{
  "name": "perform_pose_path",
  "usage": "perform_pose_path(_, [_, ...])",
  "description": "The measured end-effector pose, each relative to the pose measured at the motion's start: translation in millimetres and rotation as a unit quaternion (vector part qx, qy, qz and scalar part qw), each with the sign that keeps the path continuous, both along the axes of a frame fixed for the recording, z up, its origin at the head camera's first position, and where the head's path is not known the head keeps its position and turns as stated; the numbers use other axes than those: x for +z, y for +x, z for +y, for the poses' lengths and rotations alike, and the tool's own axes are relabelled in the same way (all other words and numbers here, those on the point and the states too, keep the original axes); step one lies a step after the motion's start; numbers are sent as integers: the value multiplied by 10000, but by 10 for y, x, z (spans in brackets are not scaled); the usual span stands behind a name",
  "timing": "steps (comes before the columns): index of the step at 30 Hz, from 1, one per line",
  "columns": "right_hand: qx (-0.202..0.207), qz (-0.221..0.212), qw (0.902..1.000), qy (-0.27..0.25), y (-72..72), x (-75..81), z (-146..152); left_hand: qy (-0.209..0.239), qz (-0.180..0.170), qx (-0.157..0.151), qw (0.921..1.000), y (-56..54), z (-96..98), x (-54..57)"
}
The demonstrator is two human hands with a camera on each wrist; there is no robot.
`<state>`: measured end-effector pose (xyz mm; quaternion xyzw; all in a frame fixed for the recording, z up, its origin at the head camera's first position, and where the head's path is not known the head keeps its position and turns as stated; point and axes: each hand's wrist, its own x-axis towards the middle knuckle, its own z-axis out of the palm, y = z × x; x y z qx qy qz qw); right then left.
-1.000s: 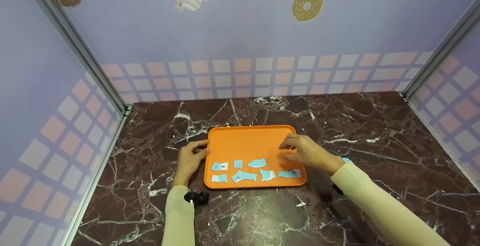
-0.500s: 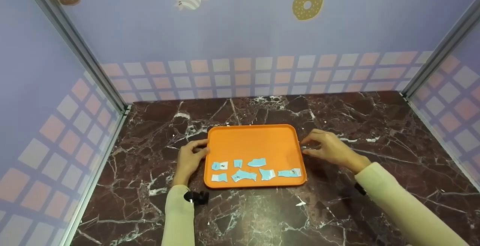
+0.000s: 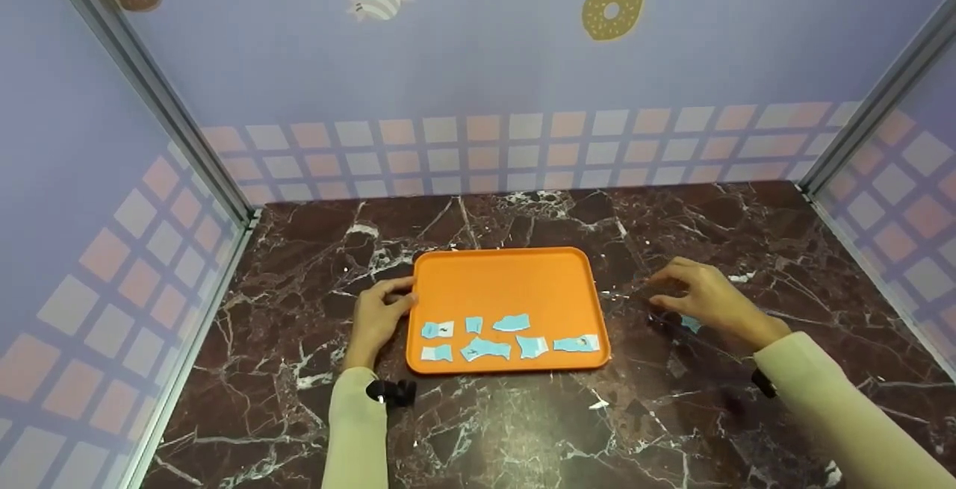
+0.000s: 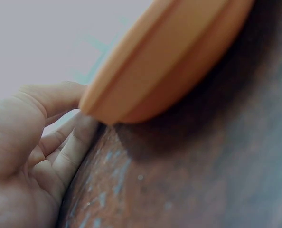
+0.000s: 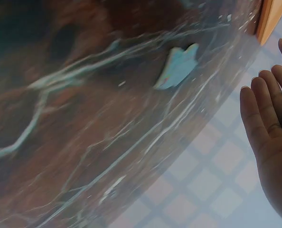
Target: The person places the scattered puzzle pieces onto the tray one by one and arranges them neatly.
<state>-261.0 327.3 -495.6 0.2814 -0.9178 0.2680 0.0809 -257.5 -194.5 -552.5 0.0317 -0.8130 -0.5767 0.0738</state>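
An orange tray lies on the table, with several light blue and white pieces with jagged edges, such as a wide piece, in two rows along its near side. My left hand holds the tray's left rim; in the left wrist view its thumb meets the rim, with other fingers just below. My right hand hovers right of the tray, fingers extended, holding nothing. Partly hidden under it in the head view, a loose blue piece lies flat on the table, apart from the hand.
The dark red marbled table carries white veins and small pale specks. Purple panels with checked squares stand at the back and both sides, joined by metal posts.
My right hand has moved rightward from above the tray, past its right rim, to over the loose blue piece. The left hand and tray stay in place.
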Motion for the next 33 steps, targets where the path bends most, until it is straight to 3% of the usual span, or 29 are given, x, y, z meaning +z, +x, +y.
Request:
perform_pose_path(5, [-140, 78, 9998, 137, 49, -30, 165, 23, -14, -50, 10000, -8, 11, -2])
perform_pose_path(14, [-369, -258, 9986, 272, 125, -97, 406, -12, 37, -11, 10000, -20, 28, 6])
perform_pose_path(27, [-532, -637, 9955, 449, 221, -168, 573, -24, 118, 9, 9999, -10, 13, -5])
perform_pose_path(33, [-392, -704, 9959, 407, 221, -190, 572, -111, 39, 34, 9999, 0, 9, 0])
